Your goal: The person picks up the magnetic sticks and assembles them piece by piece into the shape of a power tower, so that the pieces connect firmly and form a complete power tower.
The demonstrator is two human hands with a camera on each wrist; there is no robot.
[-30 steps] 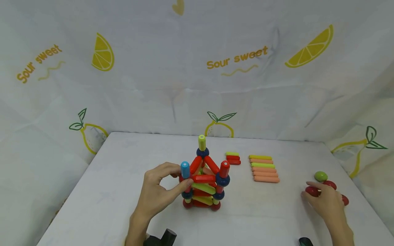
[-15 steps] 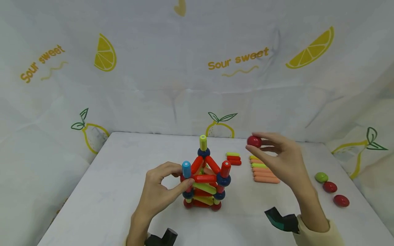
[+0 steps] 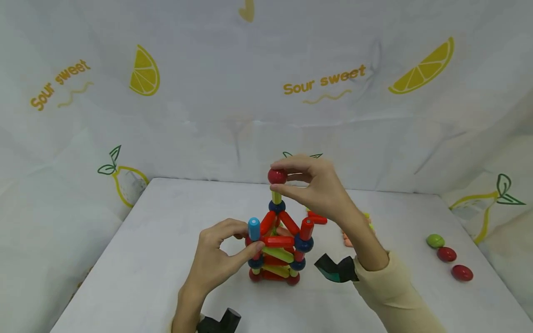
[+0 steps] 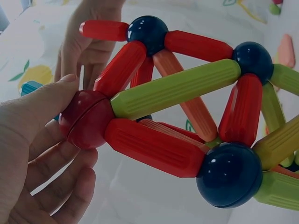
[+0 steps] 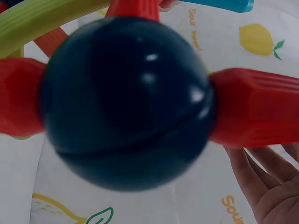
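Note:
A tower of magnetic rods and balls [image 3: 278,242] stands mid-table. My left hand [image 3: 222,252] pinches the red ball [image 4: 86,119] at its upper left corner, thumb on one side and fingers on the other. A blue rod [image 3: 254,229] points up from that corner, a red rod [image 3: 306,227] from the right one. Between thumb and fingertips my right hand [image 3: 322,187] holds another red ball [image 3: 276,176], right at the top of the upright yellow-green rod [image 3: 276,198]. Whether the two are joined I cannot tell. A dark blue ball [image 4: 229,175] looms close in the left wrist view.
At the table's right lie a green ball [image 3: 435,240] and two red balls [image 3: 461,273]. Short red rods [image 3: 318,219] lie behind the tower. My right forearm partly covers a row of orange and yellow rods [image 3: 347,240]. A printed cloth [image 3: 208,138] hangs behind the table.
My right hand has picked up a red ball from the group at the right and carried it left to the tower's top. The left hand keeps its hold on the corner ball.

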